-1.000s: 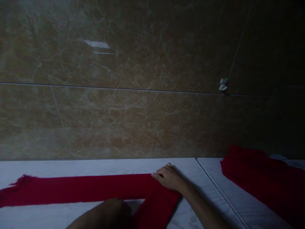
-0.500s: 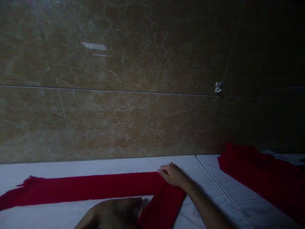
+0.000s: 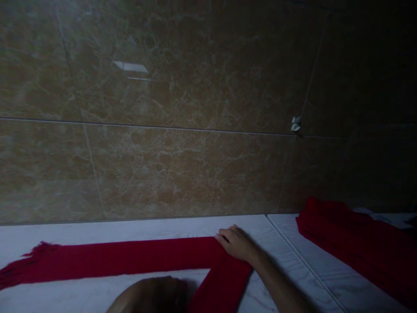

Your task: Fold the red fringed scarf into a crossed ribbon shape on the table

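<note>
The right hand (image 3: pixel 237 243) is held palm down, its fingers (image 3: pixel 224 238) kept close together and slightly curled, with the bare forearm stretched back toward the lower right edge. The left hand (image 3: pixel 156 293) is seen only as a dark, blurred shape at the bottom edge, and its grip cannot be made out.

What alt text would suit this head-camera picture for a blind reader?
A person's right hand presses the folded corner of a long red scarf on a white surface; the left hand is a dark blur below. More red cloth lies at right, before a brown marble wall.
</note>
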### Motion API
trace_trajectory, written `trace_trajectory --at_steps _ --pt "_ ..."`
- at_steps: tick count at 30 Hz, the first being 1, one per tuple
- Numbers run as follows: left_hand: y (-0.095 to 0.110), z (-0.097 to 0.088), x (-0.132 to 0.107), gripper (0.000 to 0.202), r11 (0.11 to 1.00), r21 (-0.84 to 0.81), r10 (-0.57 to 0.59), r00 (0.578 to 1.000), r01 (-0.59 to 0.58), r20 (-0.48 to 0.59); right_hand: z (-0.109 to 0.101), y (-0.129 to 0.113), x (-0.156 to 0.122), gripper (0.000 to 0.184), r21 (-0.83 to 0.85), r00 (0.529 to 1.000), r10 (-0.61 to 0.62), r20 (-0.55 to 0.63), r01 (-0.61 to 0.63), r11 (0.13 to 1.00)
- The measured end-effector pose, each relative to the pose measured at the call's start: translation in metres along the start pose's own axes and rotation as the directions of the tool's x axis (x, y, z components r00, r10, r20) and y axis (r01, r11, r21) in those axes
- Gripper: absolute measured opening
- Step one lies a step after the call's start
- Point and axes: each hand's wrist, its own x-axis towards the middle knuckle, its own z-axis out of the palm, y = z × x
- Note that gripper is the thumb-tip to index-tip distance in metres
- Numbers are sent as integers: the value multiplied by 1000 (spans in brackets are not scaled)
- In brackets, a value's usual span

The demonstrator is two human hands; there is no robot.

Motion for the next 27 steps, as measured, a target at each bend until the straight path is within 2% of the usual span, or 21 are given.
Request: trace_trajectory --at_steps 2,4,5,7,8,9,10,12,14,16,19,23,25,27 --pt "1 -5 -2 18 1000 1 -6 997 6 -71 -7 6 3 40 135 1000 -17 -4 17 991" --pt "10 -12 -2 26 1000 -16 -19 981 16 -195 -18 10 5 45 282 997 -15 -77 37 959" --pt "16 -14 0 28 999 -32 -41 957 33 -288 -24 10 5 47 328 991 -7 -135 51 943" --pt "32 -13 8 30 997 -53 -80 877 63 -474 -29 7 3 49 322 971 3 -239 76 944" --pt "40 -9 14 33 998 -41 -70 835 56 -546 -28 2 1 50 282 968 -1 -253 75 956" --pt "47 -3 21 35 1000 -2 -24 816 28 -577 -24 -2 -1 50 233 972 -6 -233 62 971" --pt "52 4 27 39 998 57 44 822 -13 -568 -17 -8 -4 51 181 983 -11 -186 46 982" --pt "56 20 37 54 983 166 148 873 -78 -465 -2 -17 -9 51 94 998 -6 -56 11 996" --pt "53 30 42 69 974 216 141 931 -70 -336 10 -22 -11 51 55 999 12 33 -14 998" --pt "48 35 42 73 972 232 92 959 -29 -268 13 -22 -10 52 56 998 32 57 -35 998" --pt "44 34 41 74 970 244 71 963 -5 -262 2 -18 -9 54 116 998 58 34 -62 991" --pt "45 34 40 72 969 245 96 955 -25 -282 -16 -15 -13 54 152 996 66 -57 -57 987" --pt "45 34 39 71 968 249 110 950 -36 -292 -16 -17 -17 55 130 997 37 -71 -28 991" --pt "46 35 39 70 967 252 116 948 -40 -296 -9 -19 -21 55 102 1000 8 -22 -6 995"
